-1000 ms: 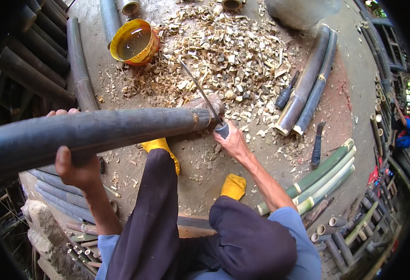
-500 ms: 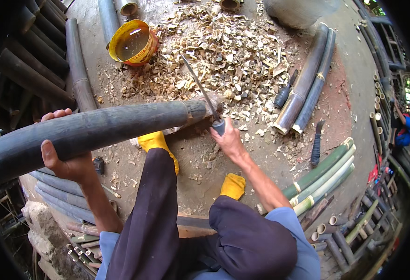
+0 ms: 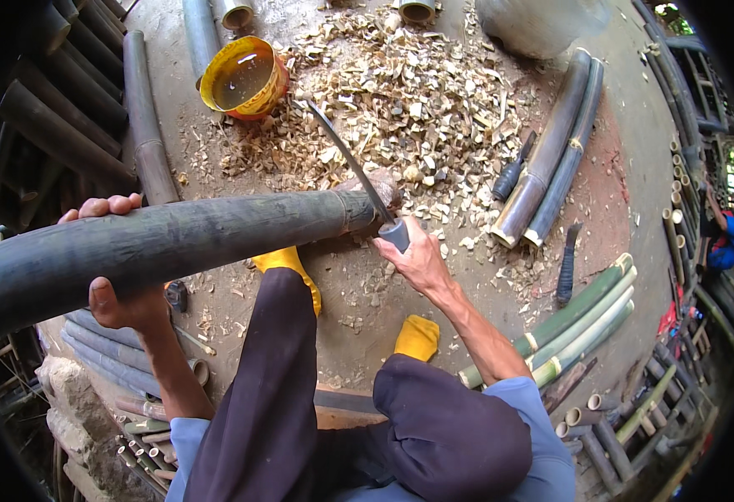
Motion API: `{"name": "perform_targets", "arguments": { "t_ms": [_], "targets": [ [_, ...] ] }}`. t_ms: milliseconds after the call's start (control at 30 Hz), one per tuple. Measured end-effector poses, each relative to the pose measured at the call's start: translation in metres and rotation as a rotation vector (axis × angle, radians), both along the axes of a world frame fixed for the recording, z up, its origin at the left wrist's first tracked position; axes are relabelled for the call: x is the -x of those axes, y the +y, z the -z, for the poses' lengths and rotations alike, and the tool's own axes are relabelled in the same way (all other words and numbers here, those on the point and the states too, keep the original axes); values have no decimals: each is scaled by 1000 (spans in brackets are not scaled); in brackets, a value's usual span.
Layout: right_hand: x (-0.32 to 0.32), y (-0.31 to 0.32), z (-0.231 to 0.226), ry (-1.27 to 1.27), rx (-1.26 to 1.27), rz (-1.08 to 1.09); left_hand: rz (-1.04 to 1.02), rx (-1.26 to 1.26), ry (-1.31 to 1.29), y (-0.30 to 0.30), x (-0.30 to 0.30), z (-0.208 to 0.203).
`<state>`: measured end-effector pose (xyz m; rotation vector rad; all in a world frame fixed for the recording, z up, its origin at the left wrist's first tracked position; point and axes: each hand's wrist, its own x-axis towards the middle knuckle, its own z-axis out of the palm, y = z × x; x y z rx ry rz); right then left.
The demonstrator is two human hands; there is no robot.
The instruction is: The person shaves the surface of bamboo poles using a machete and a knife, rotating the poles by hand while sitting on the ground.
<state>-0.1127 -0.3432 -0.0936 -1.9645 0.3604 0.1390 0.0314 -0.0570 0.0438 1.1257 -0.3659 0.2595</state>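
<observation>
A thick, dark bamboo pole (image 3: 183, 240) runs from the left edge toward the middle, its end over a wooden block (image 3: 383, 186). My left hand (image 3: 120, 293) grips it from below, thumb on the near side and fingertips showing past the far side. Closed round a dark handle, my right hand (image 3: 414, 259) holds a long-bladed knife (image 3: 346, 155). The blade slants up and left past the pole's end, close against it; whether it touches I cannot tell. Wood chips (image 3: 392, 100) lie heaped beyond the block.
A yellow and red bucket (image 3: 245, 79) of murky water stands at the far left. Two bamboo poles (image 3: 542, 159) lie at right, beside a dark-handled tool (image 3: 513, 171) and another knife (image 3: 566, 268). Green bamboo pieces (image 3: 567, 322) rest nearer. Several dark poles (image 3: 74, 125) are stacked at left.
The bamboo pole has shifted a little down and right in view with my left hand. The knife's blade has tilted further left, while my right hand has moved only slightly.
</observation>
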Motion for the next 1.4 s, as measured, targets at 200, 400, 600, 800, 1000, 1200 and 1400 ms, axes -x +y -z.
{"name": "perform_targets", "arguments": {
  "t_ms": [200, 400, 600, 800, 1000, 1200, 1400],
  "targets": [
    [9, 9, 6, -490, -103, 168, 103, -60, -34, 6, -1, -1],
    [0, 0, -1, 142, -88, -34, 217, -85, -87, 11, -7, -1],
    [9, 8, 14, -142, -57, 6, 284, -88, -124, 12, -11, -10],
    [5, -8, 30, 196, 25, -33, -205, 14, 317, -9, 9, -19],
    [-5, 20, -32, -355, 48, 104, -230, 3, 108, 10, 1, -11],
    [2, -3, 38, -22, 172, 50, -137, -1, 9, -8, 0, -7],
    [0, 18, -23, -248, -8, 106, -49, -58, -35, 16, 6, -13]
  ]
}}
